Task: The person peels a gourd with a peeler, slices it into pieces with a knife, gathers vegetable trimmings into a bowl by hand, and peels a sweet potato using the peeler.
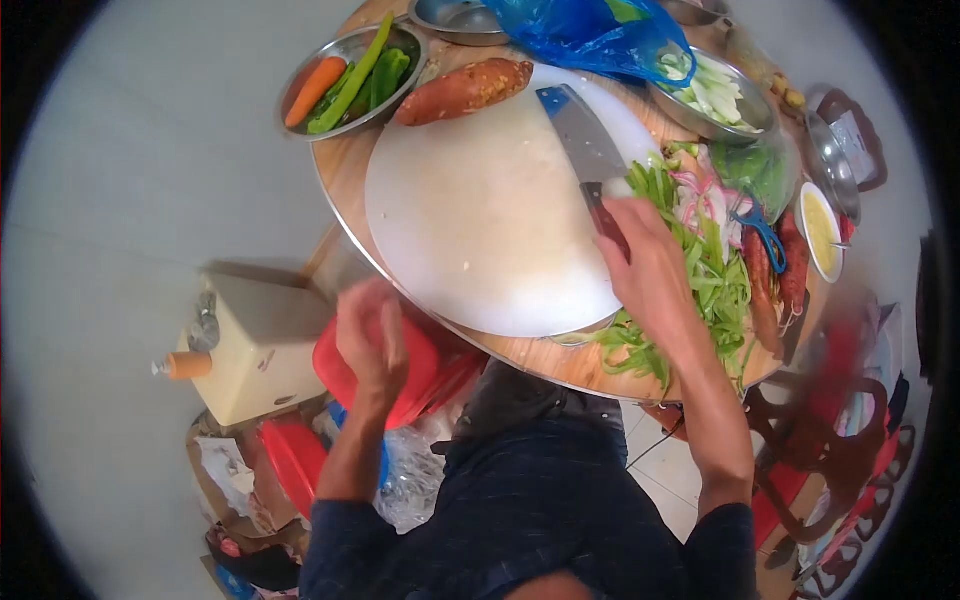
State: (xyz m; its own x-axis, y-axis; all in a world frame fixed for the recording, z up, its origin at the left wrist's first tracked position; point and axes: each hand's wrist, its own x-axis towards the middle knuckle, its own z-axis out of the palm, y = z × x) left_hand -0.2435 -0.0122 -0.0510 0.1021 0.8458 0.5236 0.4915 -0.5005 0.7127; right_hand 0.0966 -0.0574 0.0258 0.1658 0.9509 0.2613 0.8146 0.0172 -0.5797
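Note:
My right hand is on the dark handle of a cleaver, fingers and thumb around it. The blade lies over the right side of a round white cutting board, with a blue label near its tip. My left hand is in the air off the table's near left edge, slightly blurred, thumb apart from the fingers, and holds nothing I can see. Beneath it is a red plastic stool. A sweet potato rests on the board's far edge. Green peelings are heaped right of the board.
A metal bowl holds a carrot and green peppers. A blue plastic bag and a bowl of pale cut vegetable are at the back. A blue peeler and a white bowl are at the right.

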